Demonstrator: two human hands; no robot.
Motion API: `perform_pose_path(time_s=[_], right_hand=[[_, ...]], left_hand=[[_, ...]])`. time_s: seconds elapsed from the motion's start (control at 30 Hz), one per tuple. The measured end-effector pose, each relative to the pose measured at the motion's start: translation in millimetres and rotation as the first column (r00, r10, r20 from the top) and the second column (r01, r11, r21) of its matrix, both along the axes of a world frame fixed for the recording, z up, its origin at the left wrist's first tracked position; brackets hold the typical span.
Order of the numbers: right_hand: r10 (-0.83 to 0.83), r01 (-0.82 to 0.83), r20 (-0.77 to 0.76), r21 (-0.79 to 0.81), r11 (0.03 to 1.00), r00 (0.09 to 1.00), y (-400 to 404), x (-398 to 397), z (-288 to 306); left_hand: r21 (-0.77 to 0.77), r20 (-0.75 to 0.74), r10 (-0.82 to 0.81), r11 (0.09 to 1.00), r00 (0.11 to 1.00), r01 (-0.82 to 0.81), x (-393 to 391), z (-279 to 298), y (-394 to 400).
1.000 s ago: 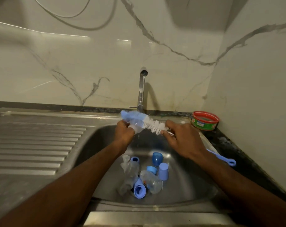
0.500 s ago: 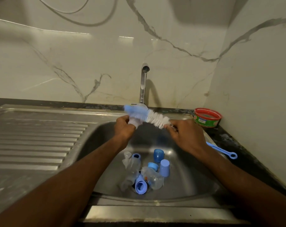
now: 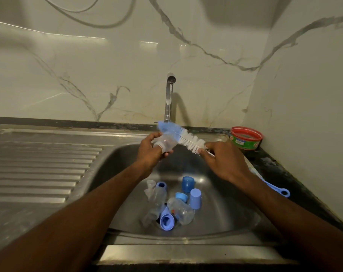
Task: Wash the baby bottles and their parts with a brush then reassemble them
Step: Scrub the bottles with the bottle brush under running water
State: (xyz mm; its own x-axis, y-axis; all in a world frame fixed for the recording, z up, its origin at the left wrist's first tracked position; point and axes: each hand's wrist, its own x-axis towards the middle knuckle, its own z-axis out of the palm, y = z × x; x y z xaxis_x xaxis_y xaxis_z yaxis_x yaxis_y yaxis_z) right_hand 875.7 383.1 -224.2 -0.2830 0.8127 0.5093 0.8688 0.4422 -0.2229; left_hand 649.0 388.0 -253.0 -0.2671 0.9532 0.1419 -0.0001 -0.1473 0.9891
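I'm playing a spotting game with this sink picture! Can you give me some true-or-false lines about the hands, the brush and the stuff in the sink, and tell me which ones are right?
1. The right hand holds the brush. True.
2. The left hand is empty. False: it holds a clear bottle part against the brush.
3. Water is pouring from the tap. False: no stream shows.
4. Blue caps and clear bottles lie in the sink. True.
5. The red-rimmed tub sits inside the sink. False: it stands on the counter in the right back corner.
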Motion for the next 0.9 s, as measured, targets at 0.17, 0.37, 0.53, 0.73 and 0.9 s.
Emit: perform_pose_path(time_s=[0.17, 0.37, 0.53, 0.73, 0.9], right_hand=[[-0.035, 0.034, 0.036, 0.023, 0.999, 0.999, 0.0, -9.0, 0.4], [0.06, -0.06, 0.015, -0.021, 0.998, 0.998, -9.3, -18.2, -0.9], [-0.127, 0.126, 0.031, 0.049, 0.991, 0.991, -2.5, -12.3, 4.8], [0.095, -0.093, 0.041, -0.051, 0.994, 0.995, -15.1, -16.4, -3.3], [-0.143, 0.141, 0.041, 0.043, 0.989, 0.989, -0.7, -9.4, 7.8]], left_hand=[[-0.004, -0.089, 0.085, 0.996, 0.992, -0.086, -5.3, -2.7, -0.1], [-0.004, -0.054, 0.159, 0.987, 0.986, -0.159, -2.7, -4.5, 5.7], [0.058, -0.093, 0.179, 0.983, 0.979, -0.174, -4.5, -5.2, 6.1], [-0.02, 0.01, 0.221, 0.975, 0.975, -0.221, -6.9, -11.3, 9.4], [-0.064, 0.121, -0.016, 0.998, 0.993, 0.024, 0.1, -2.6, 1.8]])
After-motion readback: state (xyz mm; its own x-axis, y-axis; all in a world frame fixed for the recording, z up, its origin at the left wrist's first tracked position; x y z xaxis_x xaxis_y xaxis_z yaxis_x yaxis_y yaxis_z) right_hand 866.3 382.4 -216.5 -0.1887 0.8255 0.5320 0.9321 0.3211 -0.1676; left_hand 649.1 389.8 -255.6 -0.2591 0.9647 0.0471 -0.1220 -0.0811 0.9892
